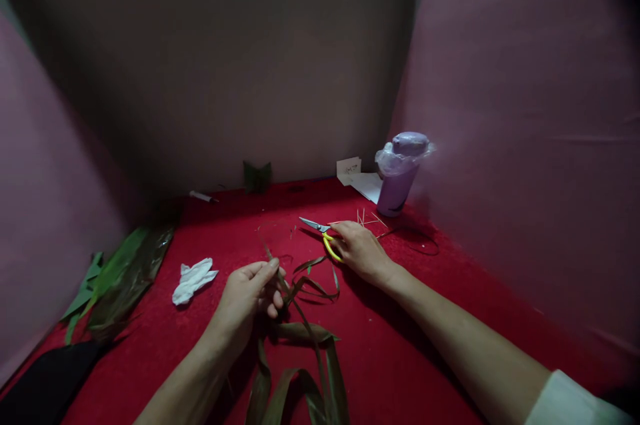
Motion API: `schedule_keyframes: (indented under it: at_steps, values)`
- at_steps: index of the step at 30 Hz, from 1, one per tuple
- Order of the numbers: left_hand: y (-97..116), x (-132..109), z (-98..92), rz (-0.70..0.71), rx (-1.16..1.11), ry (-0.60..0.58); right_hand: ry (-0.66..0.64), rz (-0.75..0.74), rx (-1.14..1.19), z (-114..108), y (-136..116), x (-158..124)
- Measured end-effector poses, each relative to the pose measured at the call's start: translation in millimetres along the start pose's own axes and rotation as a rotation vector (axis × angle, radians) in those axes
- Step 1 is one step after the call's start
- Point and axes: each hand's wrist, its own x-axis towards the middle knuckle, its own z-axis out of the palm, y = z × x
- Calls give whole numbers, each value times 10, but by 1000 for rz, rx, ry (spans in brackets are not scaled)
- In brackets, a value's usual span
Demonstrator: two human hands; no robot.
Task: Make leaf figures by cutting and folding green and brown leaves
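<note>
My left hand [257, 288] pinches a long thin leaf strip between thumb and fingers, near the middle of the red table. From it, brown-green leaf strips [339, 378] curl and hang toward the front edge. Farther right, my right hand [357, 248] has its fingers on the yellow handles of a pair of scissors [331, 248]. The scissors' blades point to the left and look slightly parted. Thin curled strips [320, 288] lie between the two hands.
A crumpled white tissue [193, 280] and a pile of green leaves [123, 271] lie left. At the back are a white tube [201, 196], a folded leaf piece [257, 177], papers [367, 185] and a purple cup [397, 188]. Thin sticks [367, 218] lie beyond my right hand.
</note>
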Motion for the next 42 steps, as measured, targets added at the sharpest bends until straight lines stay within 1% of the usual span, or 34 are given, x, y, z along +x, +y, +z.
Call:
schedule_keyframes:
  at_steps: [5,8,12,14,18,20,22,25,27,29,32,36,39,40,42]
  values:
    - [17,-6,19,14,27,27,26,-46,31,14,-67,-25]
    - [19,2,21,33,14,51,40,-68,64,-9,-181,-72]
    - [22,10,10,68,-8,79,6,-103,127,-39,-372,-177]
    - [38,7,2,93,-24,96,-59,-132,237,-57,-452,-228]
    - [95,4,-24,145,-72,151,-298,-174,579,-120,-548,-283]
    - [121,8,-45,154,-95,170,-406,-159,652,-154,-568,-289]
    - [138,12,-69,154,-110,186,-490,-145,676,-174,-576,-290]
    - [149,14,-99,155,-118,206,-589,-108,743,-165,-582,-299]
    - [153,11,-103,166,-121,219,-632,-51,859,-133,-587,-307]
    - [160,8,-89,186,-122,225,-632,34,1026,-88,-588,-310]
    - [169,4,-41,206,-102,218,-584,180,1235,-25,-573,-295]
    - [138,3,9,173,-25,223,-516,398,1316,-6,-528,-255]
    - [97,-2,9,126,106,147,-447,497,1361,-15,-506,-231]
    - [90,-7,8,140,182,131,-428,511,1369,-16,-502,-225]
    - [92,-26,16,211,340,161,-391,534,1377,-15,-497,-213]
